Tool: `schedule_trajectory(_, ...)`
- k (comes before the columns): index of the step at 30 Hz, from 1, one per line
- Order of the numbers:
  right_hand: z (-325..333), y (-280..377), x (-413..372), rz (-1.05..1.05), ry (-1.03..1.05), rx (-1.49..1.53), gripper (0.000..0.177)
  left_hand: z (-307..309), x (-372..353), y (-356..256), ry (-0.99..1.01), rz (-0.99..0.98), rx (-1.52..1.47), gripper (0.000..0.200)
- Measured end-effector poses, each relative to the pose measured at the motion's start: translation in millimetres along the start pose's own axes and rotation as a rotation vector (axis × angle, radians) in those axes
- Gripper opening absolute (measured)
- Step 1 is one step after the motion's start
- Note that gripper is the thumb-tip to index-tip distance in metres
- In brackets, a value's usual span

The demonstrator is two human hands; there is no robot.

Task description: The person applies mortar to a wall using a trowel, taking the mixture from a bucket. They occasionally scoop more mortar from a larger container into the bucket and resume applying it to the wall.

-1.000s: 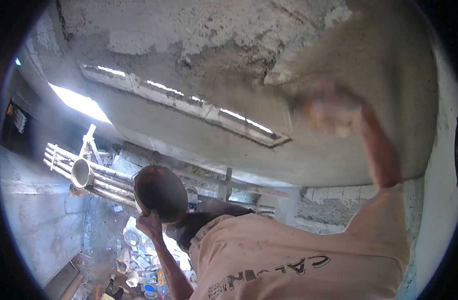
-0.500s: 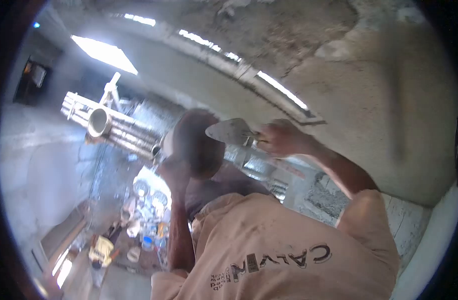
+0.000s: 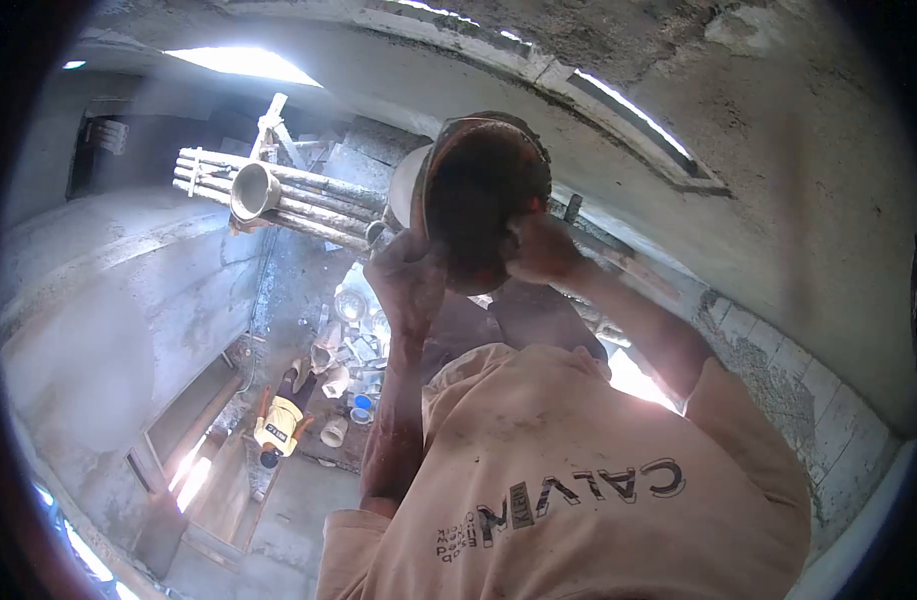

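At the far left of your view, a dark opening [image 3: 97, 150] is in the wall. To the right of it there is a platform of poles [image 3: 324, 207], and near its left end a round pot [image 3: 254, 192] sits on the poles, with its mouth turned to you. Rising behind this pot is an upright piece of wood [image 3: 271, 125].

Lower down, on the ground, is a person in a yellow top [image 3: 279, 425]. Just to the right of this person lie a pale bucket [image 3: 334, 431] and a small blue round thing [image 3: 363, 402]; above these, many pale objects are scattered, too small for naming.

In the middle, your left hand [image 3: 409, 280] is closed on the lower left edge of the big bucket [image 3: 489, 200], thumb at the rim. This bucket is held up in front of your chest, above the ground, and its dark mouth faces you. What is inside it, I cannot tell. Your right hand [image 3: 544, 248] is at the lower right of the mouth, with the fingers bent inward; whether they grip something is hidden.

Farther right, above your right arm, a narrow slot [image 3: 634, 115] in the rough wall lets in bright light.
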State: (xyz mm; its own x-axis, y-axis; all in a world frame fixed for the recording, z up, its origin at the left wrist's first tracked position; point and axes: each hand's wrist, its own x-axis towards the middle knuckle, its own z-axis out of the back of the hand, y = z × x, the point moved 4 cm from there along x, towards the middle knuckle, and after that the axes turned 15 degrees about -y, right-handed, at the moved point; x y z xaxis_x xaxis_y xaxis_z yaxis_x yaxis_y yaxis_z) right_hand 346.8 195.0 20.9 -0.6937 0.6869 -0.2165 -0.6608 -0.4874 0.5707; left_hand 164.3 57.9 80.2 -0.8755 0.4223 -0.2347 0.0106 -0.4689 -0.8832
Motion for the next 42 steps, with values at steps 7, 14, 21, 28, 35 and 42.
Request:
schedule_trajectory(7,44.1,49.4,-6.2,-0.089,-0.055,0.046,0.028,22.5,11.5,-4.8,-0.068,0.119,0.017,0.016)
schedule_trajectory(14,72.4,46.7,0.9,-0.115,-0.024,-0.067,0.050,27.3,9.1,1.8,-0.139,0.080,-0.083,0.029)
schedule_trajectory(21,155.6,129.8,15.8,0.260,0.017,-0.033,0.035,59.6,1.7,68.3,-0.247,0.106,0.062,0.024)
schedule_trajectory(28,244.7,209.2,63.5,0.193,0.606,0.294,0.028,110.4,-12.3,112.9,-0.470,0.090,-0.210,0.022)
schedule_trajectory(35,412.0,188.6,61.4,0.070,-0.588,0.107,0.047,137.1,-18.1,156.7,-0.413,0.169,0.083,0.029)
schedule_trajectory(42,226.0,110.6,43.3,0.130,0.164,-0.210,0.030,81.3,20.3,75.5,-0.291,-0.054,0.284,0.026)
